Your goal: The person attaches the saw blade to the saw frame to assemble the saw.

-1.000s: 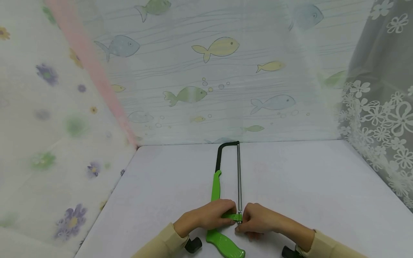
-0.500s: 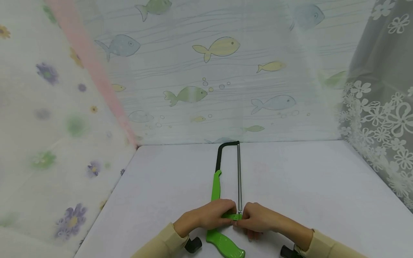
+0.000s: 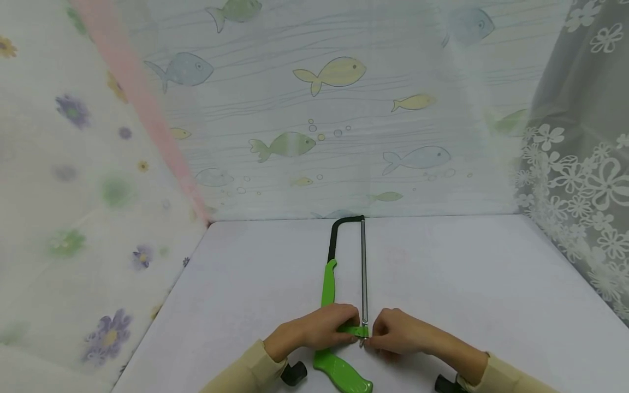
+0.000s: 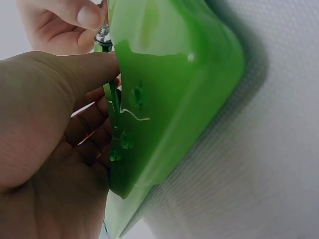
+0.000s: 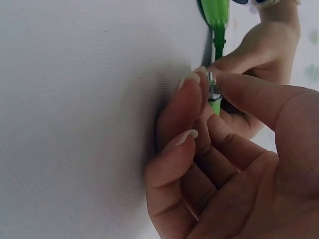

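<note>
A hacksaw [image 3: 328, 284] with a green handle and black front frame lies on the white table, its blade side [image 3: 364, 267] to the right. My left hand [image 3: 326, 326] grips its green frame near the lower arm, thumb pressing on the green part in the left wrist view. At the near end of the blade a threaded screw [image 4: 103, 35] sticks out of the green arm. There, my right hand [image 3: 400, 330] has its thumb and forefinger at the small metal wing nut [image 3: 362, 343], pinching it from both sides in the right wrist view. Its other fingers are curled.
The white table [image 3: 467, 273] runs back to a fish-print curtain [image 3: 413, 120]. Flowered cloth [image 3: 98, 218] hangs at the left, and a grey lace curtain [image 3: 580, 136] at the right. A black wrist camera [image 3: 295, 374] sits below the left sleeve.
My right hand first shifts slightly left over the wing nut, then back right, so the nut shows beside its fingertips now. The left hand and hacksaw stay in place.
</note>
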